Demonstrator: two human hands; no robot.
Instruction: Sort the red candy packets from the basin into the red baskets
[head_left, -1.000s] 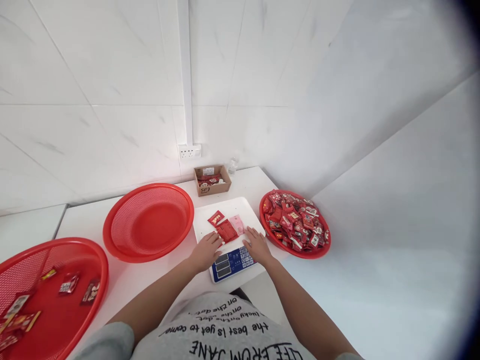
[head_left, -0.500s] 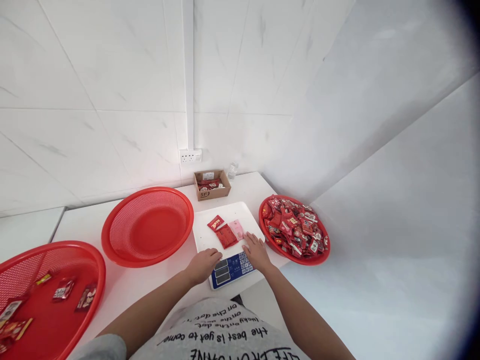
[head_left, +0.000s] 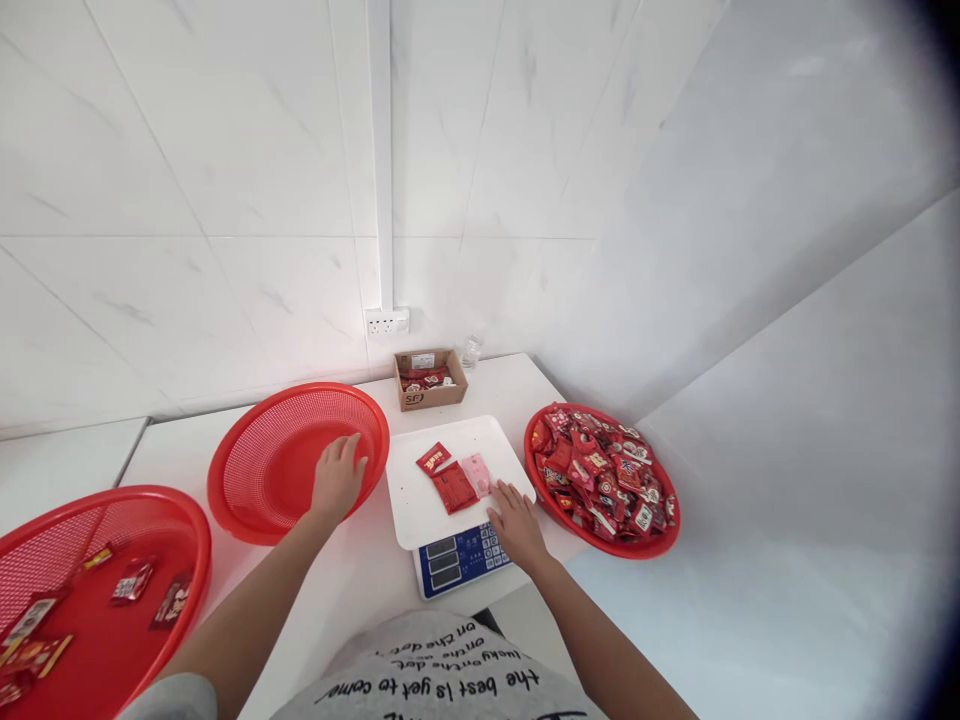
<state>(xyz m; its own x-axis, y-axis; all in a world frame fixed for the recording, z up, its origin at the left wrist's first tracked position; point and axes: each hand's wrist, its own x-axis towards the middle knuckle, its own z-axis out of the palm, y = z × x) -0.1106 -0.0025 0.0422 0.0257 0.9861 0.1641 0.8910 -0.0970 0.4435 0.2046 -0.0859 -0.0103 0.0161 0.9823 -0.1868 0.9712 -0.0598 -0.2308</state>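
My left hand point(head_left: 337, 480) is over the near right side of a bare red mesh basket point(head_left: 289, 460), its fingers apart and holding nothing. At the front right corner of the scale's white pan point(head_left: 412, 515), my right hand point(head_left: 517, 522) lies with fingers spread, its fingertips beside a pink packet point(head_left: 476, 473). A larger red packet point(head_left: 454, 487) lies against the pink one on the pan. Behind it is a small red packet point(head_left: 433, 458). Below the pan shows the scale's blue panel point(head_left: 465, 560) with displays and keys, partly covered by my right hand.
On the right, a red basket point(head_left: 670, 535) is heaped with snack packets. Another red basket point(head_left: 196, 520) at the left holds several packets. A small cardboard box point(head_left: 433, 398) of packets stands at the back, near a clear plastic item point(head_left: 472, 350) and a wall socket point(head_left: 388, 322).
My left hand has moved left from the scale's front edge to the middle basket. My right hand stays by the pink packet. The view has shifted slightly.
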